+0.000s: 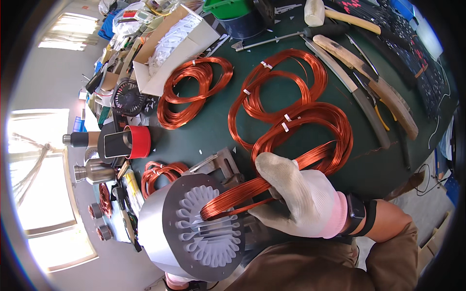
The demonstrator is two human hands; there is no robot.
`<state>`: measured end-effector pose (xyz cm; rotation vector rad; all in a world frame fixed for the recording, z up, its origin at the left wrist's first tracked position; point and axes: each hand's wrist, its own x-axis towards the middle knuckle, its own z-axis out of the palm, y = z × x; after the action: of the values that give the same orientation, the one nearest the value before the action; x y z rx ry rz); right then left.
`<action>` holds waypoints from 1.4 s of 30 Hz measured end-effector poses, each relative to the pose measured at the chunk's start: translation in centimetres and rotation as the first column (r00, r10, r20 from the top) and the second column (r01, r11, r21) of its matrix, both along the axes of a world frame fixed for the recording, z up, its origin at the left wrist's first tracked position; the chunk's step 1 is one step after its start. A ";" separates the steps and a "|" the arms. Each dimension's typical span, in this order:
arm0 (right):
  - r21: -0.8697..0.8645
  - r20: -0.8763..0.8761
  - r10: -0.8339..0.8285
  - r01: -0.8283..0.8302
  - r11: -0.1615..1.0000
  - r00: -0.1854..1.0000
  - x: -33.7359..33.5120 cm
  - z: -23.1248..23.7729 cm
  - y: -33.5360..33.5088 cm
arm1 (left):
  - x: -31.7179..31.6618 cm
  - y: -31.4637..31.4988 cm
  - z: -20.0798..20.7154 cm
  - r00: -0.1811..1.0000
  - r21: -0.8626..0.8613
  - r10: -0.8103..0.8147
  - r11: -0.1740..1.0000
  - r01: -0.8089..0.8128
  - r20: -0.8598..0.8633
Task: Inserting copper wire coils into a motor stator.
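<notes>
My right hand, in a white glove with a pink cuff, is closed around a bundle of copper wire. One end of that coil runs into the bore of a metal stator core, whose slots are lined with looped white insulation paper. Beyond my hand the bundle joins more coils lying on the dark green table. Only the pink cuff of my left hand shows under the stator; its fingers are hidden behind the core. A metal clamp-like block stands beside the core.
More copper coils lie further back, near a carton of white paper strips. A mallet, wooden-handled tools and pliers lie on the right. A red round container and a small fan stand left.
</notes>
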<state>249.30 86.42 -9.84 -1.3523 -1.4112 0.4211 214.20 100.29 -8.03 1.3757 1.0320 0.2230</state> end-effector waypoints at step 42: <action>-0.110 0.290 0.110 -0.081 0.991 0.951 -3.3 2.3 0.0 | 3.5 1.2 2.9 0.972 -0.346 -0.084 0.925 0.158 0.220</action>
<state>246.01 86.38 -7.55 -1.4745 -1.7274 0.3646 217.73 101.44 -5.18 1.0522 0.7696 0.0714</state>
